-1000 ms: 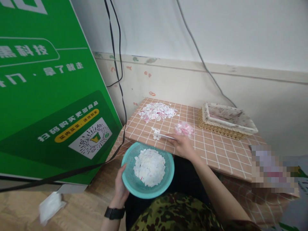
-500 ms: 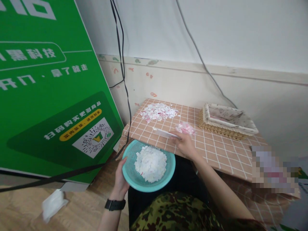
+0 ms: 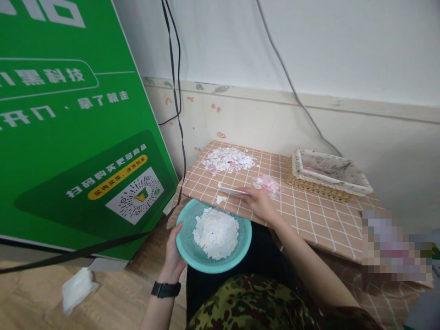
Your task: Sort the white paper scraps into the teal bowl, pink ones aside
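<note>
Under white scraps [image 3: 216, 234], a part-hidden teal colander [image 3: 187, 229]

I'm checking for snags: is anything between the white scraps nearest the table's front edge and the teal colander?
Nothing visible: only checked tablecloth lies between the white scraps and the teal colander. The right hand holds a white piece beyond them.

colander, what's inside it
The colander holds a heap of mostly white scraps. Whatever lies under that heap is covered and cannot be seen.
</note>
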A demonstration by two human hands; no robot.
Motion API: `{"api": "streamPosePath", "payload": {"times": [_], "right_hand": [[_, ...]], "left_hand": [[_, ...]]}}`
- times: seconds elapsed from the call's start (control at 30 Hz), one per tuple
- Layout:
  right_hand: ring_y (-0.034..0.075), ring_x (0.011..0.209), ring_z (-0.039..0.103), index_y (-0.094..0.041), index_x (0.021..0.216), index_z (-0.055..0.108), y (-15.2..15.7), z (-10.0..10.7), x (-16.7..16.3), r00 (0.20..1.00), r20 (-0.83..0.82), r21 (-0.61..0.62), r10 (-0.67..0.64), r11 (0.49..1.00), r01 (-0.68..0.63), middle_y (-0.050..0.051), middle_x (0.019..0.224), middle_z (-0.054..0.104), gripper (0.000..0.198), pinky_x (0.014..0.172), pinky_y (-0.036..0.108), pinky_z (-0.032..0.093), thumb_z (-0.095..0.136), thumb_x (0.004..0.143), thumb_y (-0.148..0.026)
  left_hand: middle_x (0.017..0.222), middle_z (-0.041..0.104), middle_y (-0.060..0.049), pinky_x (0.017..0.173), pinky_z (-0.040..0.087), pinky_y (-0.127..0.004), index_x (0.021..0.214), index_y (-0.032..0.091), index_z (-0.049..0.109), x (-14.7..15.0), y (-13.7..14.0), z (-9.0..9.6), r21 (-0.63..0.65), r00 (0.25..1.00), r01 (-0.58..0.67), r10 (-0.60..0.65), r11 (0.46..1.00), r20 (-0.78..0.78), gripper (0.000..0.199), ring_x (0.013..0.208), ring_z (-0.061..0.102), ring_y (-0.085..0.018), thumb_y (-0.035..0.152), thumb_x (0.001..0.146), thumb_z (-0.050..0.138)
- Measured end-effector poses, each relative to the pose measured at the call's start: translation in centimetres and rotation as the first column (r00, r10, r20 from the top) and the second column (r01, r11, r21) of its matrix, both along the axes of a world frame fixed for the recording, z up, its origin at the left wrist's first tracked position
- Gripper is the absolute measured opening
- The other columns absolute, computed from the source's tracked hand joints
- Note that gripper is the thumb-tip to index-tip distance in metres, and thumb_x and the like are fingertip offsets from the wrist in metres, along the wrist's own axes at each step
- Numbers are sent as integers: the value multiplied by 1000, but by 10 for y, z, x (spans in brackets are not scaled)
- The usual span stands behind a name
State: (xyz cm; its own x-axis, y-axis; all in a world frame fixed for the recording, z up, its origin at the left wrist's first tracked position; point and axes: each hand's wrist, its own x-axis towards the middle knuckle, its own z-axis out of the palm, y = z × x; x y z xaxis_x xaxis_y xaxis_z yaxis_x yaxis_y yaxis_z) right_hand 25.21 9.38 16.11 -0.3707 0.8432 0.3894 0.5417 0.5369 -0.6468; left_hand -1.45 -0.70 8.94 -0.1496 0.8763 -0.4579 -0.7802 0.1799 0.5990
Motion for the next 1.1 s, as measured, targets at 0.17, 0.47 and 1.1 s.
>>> {"api": "streamPosePath", "payload": {"times": [0.17, 0.47, 1.1], "right_hand": [[18, 95, 65, -28, 113, 64, -20, 1, -16, 990, -24, -32, 136, 990, -137, 2, 110, 67, 31, 81, 32, 51, 50, 87, -21], [22, 98, 64, -28, 116, 63, 16, -2, -24, 976, 22, 34, -217, 976, 216, 3, 107, 69, 39, 87, 37, 49, 48, 83, -14], [20, 91, 65, -26, 109, 65, -16, 12, -7, 994, -46, 26, -100, 994, 102, 4, 103, 70, 28, 80, 33, 49, 49, 87, -26]], "left_hand": [[78, 73, -9, 77, 52, -39, 89, 11, 69, -1, 1, 1, -44, 1000, 9, -10, 999, -7, 24, 77, 68, -26, 28, 73, 63], [81, 74, -8, 79, 51, -40, 89, 14, 70, -15, 1, -3, -32, 999, -20, 19, 999, -32, 21, 83, 67, -29, 25, 72, 64], [80, 74, -8, 78, 52, -40, 87, 15, 70, -14, 2, -4, -47, 1000, 8, -7, 999, 29, 20, 78, 68, -27, 27, 72, 64]]}}
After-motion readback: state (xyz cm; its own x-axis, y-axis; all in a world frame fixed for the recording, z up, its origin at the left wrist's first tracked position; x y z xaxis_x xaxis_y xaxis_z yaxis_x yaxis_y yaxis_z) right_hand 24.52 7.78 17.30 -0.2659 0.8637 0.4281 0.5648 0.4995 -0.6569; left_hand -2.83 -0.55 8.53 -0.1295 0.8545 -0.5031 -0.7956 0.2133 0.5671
